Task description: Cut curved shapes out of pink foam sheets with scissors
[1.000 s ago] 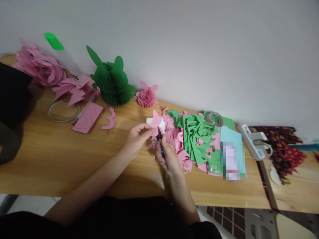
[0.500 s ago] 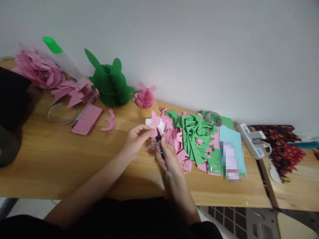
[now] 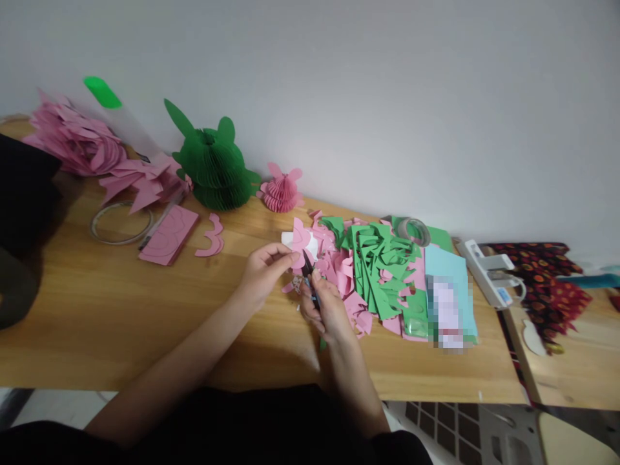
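Observation:
Between thumb and fingers, my left hand (image 3: pixel 265 271) pinches a piece of pink paper (image 3: pixel 299 234) with a scalloped edge. My right hand (image 3: pixel 325 302) is closed around a pair of scissors (image 3: pixel 308 266), whose dark blades point up at the lower edge of that paper. The handles are mostly hidden by the fingers. Just behind the paper lies a white object (image 3: pixel 287 239), partly covered. Pink paper scraps (image 3: pixel 341 268) and a heap of green paper scraps (image 3: pixel 378 268) lie right of the hands.
Left stand a green honeycomb paper figure (image 3: pixel 216 171) and a smaller pink one (image 3: pixel 281 192). Folded pink paper (image 3: pixel 169 236), wavy pink cutouts (image 3: pixel 212 236) and a tape roll (image 3: pixel 121 223) lie nearby. To the right are light-blue paper (image 3: pixel 455 258), another tape roll (image 3: pixel 413 230) and a power strip (image 3: pixel 487 274).
Very little differs. The whole view has shifted slightly, while both hands keep the same hold on the pink paper and the scissors.

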`<state>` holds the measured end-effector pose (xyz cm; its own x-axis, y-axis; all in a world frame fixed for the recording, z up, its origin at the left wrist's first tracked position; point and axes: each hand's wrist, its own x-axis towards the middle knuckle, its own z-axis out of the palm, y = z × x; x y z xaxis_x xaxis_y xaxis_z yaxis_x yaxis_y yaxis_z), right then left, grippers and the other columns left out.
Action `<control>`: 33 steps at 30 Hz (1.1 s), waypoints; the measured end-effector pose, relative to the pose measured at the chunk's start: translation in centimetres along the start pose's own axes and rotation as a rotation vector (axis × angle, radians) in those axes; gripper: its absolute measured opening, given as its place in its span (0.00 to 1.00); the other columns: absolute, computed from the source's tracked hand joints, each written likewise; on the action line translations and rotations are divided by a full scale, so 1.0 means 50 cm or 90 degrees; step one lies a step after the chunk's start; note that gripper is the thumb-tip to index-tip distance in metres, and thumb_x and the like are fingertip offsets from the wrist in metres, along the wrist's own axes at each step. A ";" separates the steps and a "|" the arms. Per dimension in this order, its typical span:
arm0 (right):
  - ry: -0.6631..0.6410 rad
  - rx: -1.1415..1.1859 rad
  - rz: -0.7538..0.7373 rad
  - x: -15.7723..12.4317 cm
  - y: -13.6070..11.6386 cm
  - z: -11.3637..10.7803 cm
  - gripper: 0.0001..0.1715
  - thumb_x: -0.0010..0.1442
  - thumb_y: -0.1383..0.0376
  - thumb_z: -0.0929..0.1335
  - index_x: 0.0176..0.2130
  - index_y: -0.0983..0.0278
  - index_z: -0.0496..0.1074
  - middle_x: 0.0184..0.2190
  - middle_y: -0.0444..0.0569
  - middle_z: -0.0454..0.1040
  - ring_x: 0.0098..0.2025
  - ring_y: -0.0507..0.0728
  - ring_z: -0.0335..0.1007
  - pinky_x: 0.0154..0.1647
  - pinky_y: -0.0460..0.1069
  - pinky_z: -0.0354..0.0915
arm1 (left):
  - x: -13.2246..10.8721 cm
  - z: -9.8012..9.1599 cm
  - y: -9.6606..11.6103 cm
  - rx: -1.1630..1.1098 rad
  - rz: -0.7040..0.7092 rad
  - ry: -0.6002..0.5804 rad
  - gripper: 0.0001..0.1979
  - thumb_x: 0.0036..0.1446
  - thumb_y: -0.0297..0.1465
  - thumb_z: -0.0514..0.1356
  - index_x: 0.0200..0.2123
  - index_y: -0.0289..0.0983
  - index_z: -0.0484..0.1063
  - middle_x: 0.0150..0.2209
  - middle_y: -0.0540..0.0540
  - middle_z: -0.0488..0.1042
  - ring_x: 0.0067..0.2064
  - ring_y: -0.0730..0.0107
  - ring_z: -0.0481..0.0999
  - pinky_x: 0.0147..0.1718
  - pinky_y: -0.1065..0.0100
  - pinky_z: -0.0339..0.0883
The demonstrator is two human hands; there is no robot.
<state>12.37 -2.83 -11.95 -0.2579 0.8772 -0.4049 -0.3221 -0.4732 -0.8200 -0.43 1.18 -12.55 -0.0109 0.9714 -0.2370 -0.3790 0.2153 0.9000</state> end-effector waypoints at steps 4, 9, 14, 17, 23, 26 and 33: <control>0.000 -0.005 0.002 0.000 0.000 0.000 0.31 0.55 0.38 0.66 0.22 0.61 0.63 0.06 0.32 0.50 0.08 0.45 0.33 0.09 0.46 0.31 | 0.001 -0.002 -0.002 0.003 0.004 -0.002 0.07 0.43 0.31 0.67 0.21 0.35 0.73 0.20 0.52 0.73 0.24 0.75 0.70 0.27 0.72 0.63; 0.002 -0.020 0.001 -0.001 -0.001 0.001 0.31 0.56 0.39 0.66 0.23 0.61 0.64 0.06 0.33 0.50 0.08 0.45 0.34 0.09 0.46 0.31 | 0.001 -0.002 0.000 0.004 0.009 0.005 0.07 0.42 0.31 0.68 0.21 0.36 0.73 0.20 0.53 0.73 0.25 0.75 0.69 0.27 0.72 0.62; 0.012 -0.037 0.002 -0.004 -0.003 0.001 0.31 0.55 0.38 0.65 0.23 0.61 0.63 0.06 0.33 0.50 0.08 0.45 0.34 0.09 0.46 0.32 | 0.001 0.002 0.007 0.007 0.013 0.013 0.07 0.41 0.31 0.68 0.21 0.36 0.73 0.19 0.53 0.72 0.24 0.76 0.68 0.26 0.72 0.61; 0.012 -0.038 0.008 -0.005 -0.007 0.003 0.32 0.54 0.37 0.66 0.23 0.61 0.63 0.06 0.32 0.50 0.08 0.45 0.35 0.08 0.45 0.32 | 0.001 0.002 0.008 0.012 0.013 0.015 0.07 0.41 0.32 0.68 0.20 0.36 0.73 0.19 0.53 0.71 0.23 0.76 0.67 0.25 0.72 0.60; 0.001 -0.029 0.004 -0.004 -0.008 0.002 0.31 0.55 0.38 0.66 0.22 0.61 0.62 0.06 0.32 0.50 0.08 0.44 0.34 0.08 0.45 0.32 | 0.001 0.001 0.006 0.020 0.016 0.015 0.07 0.43 0.33 0.67 0.21 0.36 0.73 0.19 0.53 0.71 0.23 0.75 0.67 0.24 0.72 0.61; 0.006 -0.036 0.002 -0.003 -0.006 0.000 0.31 0.55 0.38 0.66 0.22 0.61 0.61 0.06 0.32 0.50 0.08 0.45 0.34 0.09 0.45 0.31 | 0.001 0.001 0.007 0.026 0.019 0.020 0.08 0.43 0.33 0.68 0.21 0.36 0.73 0.20 0.52 0.71 0.24 0.75 0.67 0.25 0.72 0.61; 0.015 -0.060 0.005 -0.005 -0.008 0.002 0.31 0.56 0.38 0.65 0.22 0.60 0.62 0.06 0.33 0.50 0.08 0.45 0.34 0.10 0.46 0.32 | 0.000 0.001 0.009 0.037 0.021 0.037 0.07 0.42 0.33 0.67 0.22 0.36 0.74 0.20 0.53 0.71 0.24 0.75 0.67 0.25 0.72 0.61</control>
<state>12.47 -2.88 -11.46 -0.2379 0.8758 -0.4200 -0.2328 -0.4713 -0.8507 -0.57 1.29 -12.13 -0.0768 0.9710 -0.2265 -0.3231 0.1907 0.9269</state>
